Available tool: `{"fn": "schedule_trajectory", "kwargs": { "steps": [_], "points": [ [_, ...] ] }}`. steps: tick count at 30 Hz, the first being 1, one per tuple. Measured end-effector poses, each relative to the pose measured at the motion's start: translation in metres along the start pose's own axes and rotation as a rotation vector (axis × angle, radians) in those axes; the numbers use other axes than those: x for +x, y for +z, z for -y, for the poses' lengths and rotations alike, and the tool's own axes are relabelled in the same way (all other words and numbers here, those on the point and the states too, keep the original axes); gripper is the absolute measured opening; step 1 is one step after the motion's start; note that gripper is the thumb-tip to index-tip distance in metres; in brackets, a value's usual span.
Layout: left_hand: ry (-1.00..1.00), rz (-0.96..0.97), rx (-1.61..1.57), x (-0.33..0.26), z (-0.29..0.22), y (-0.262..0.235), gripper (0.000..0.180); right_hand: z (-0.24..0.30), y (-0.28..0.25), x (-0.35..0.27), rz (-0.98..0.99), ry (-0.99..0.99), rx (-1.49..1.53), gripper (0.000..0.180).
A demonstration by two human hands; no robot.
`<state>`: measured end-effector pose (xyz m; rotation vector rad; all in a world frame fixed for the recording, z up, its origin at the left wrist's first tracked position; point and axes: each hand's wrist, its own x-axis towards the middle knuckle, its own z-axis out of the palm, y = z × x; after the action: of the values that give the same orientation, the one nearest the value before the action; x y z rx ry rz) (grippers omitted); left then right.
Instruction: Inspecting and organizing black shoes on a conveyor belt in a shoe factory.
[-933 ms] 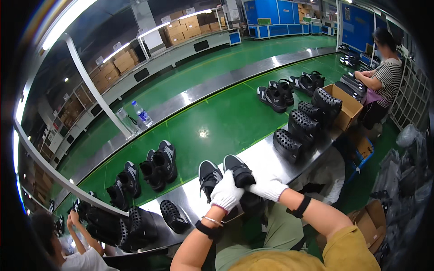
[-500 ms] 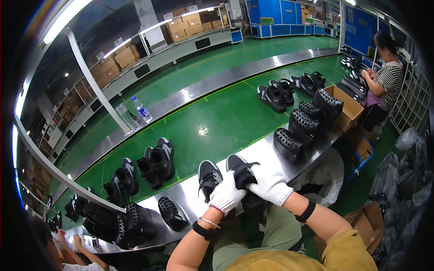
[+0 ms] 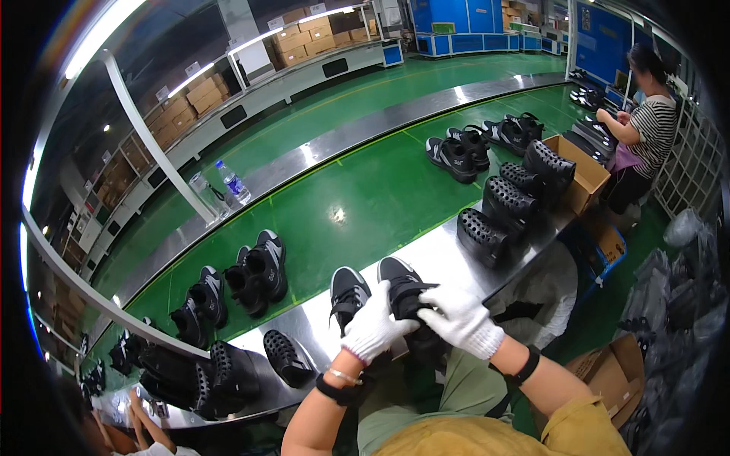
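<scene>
Two black sneakers with grey toe edges stand side by side on the metal bench in front of me: a left one (image 3: 349, 290) and a right one (image 3: 398, 272). My left hand (image 3: 376, 328), in a white knit glove, grips the inner side of the right sneaker, its thumb reaching toward the shoe's opening. On the other side my gloved right hand (image 3: 462, 321) has its fingers curled at the black strap (image 3: 417, 289) that crosses this shoe. The fingertips partly hide the strap's end. The heel of the right sneaker is in shadow below my hands.
Black studded shoe forms (image 3: 482, 234) stand at the right of the metal bench (image 3: 441, 258), more (image 3: 286, 357) at the left. Pairs of sneakers (image 3: 258, 273) line the green surface beyond. A cardboard box (image 3: 584, 176) is near a co-worker (image 3: 646, 129); water bottles (image 3: 233, 182) stand farther back.
My right hand has shifted slightly right and down, and more of the strap shows across the shoe. My left hand's fingers have spread a little. The co-worker at right has lifted their hands.
</scene>
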<state>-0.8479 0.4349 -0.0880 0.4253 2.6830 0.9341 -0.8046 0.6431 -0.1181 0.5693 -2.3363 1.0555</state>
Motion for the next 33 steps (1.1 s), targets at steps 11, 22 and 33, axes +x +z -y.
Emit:
{"fn": "schedule_trajectory", "kwargs": {
  "steps": [11, 22, 33],
  "points": [
    [0.241, -0.444, 0.538, -0.007, -0.002, 0.025, 0.033, 0.002, 0.01, -0.037, 0.086, 0.312, 0.186, 0.016],
    [0.495, -0.537, 0.37, -0.002, 0.011, 0.016, 0.027, -0.03, 0.014, -0.008, 0.05, 0.912, 1.061, 0.015],
    [0.346, -0.531, 0.286, -0.008, 0.008, 0.018, 0.024, -0.002, 0.034, -0.032, 0.234, 0.959, 0.882, 0.016]
  ]
}}
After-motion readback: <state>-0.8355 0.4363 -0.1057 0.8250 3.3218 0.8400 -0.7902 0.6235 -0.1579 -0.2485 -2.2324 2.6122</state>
